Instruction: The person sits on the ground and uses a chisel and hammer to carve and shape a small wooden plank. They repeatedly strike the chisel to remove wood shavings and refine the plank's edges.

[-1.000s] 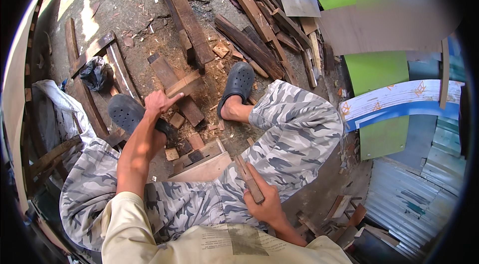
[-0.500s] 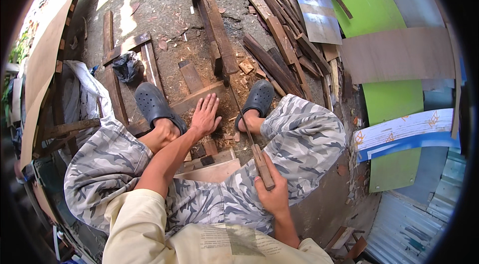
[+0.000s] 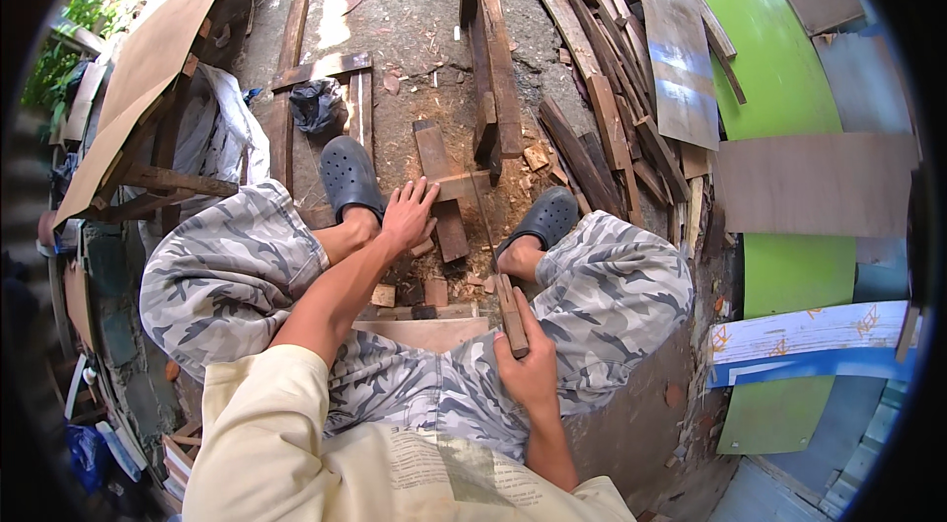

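My right hand [image 3: 530, 364] is wrapped round the wooden handle of a handsaw [image 3: 512, 320]. Its thin dark blade, seen nearly edge-on, points away from me and meets a wooden board [image 3: 459, 186] close to the right end. On that board lies my left hand [image 3: 404, 218], flat, with fingers stretched out. The board rests across a short, darker wooden piece [image 3: 431, 149] on the ground. My feet, in dark clogs [image 3: 350, 174], are on either side of the blade; the left clog is by the board. How deep the blade sits cannot be made out.
Long timbers [image 3: 493, 48] stretch away ahead. A pile of wood strips [image 3: 631, 117] and green panels [image 3: 789, 275] lie to the right. At left are a tilted plywood sheet [image 3: 148, 78], a wooden frame [image 3: 288, 88] and a black plastic bag [image 3: 316, 105]. Sawdust and offcuts surround my feet.
The view has shifted, so the surroundings appear farther right. My left hand stays flat on the board, and my right hand still grips the saw. The board looks less slanted than before.
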### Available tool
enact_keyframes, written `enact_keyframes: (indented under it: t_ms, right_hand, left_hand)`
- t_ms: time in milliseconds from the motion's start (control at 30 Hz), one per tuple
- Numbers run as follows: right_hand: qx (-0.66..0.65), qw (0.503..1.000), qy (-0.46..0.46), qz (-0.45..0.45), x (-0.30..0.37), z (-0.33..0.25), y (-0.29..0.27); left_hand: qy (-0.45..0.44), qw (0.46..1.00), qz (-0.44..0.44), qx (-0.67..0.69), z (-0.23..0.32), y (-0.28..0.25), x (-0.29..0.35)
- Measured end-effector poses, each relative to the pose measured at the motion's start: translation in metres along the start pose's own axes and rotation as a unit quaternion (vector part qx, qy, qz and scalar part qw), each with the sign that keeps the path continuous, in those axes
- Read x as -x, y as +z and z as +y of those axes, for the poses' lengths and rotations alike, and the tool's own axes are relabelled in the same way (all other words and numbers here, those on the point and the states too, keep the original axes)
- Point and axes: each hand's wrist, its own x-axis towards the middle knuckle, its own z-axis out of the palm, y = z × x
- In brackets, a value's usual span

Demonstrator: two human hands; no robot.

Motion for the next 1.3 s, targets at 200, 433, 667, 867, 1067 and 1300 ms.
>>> enact_keyframes:
  t_ms: [200,433,667,867,1067,1300]
  right_hand:
    - [0.015,1.0,0.02,-0.016,0.002,-0.001,0.01]
    - [0.047,0.993,0.1,-0.046,0.015,-0.016,0.019]
    - [0.068,0.993,0.089,-0.025,0.018,-0.023,0.031]
    - [0.072,0.991,0.11,-0.015,-0.016,-0.018,0.049]
    - [0.05,0.996,0.078,0.013,-0.148,0.062,0.109]
    - [0.051,0.994,0.092,-0.016,-0.047,0.001,0.064]
  left_hand:
    - [-0.085,0.989,-0.089,0.083,-0.018,-0.005,-0.039]
    - [-0.074,0.96,-0.21,0.169,-0.047,-0.008,-0.065]
    - [-0.222,0.938,-0.124,0.235,-0.024,-0.012,-0.066]
    - [-0.225,0.951,-0.002,0.212,-0.023,0.0,-0.064]
    - [-0.222,0.946,-0.004,0.238,-0.021,-0.007,-0.067]
    - [-0.242,0.945,-0.012,0.22,-0.027,0.001,-0.066]
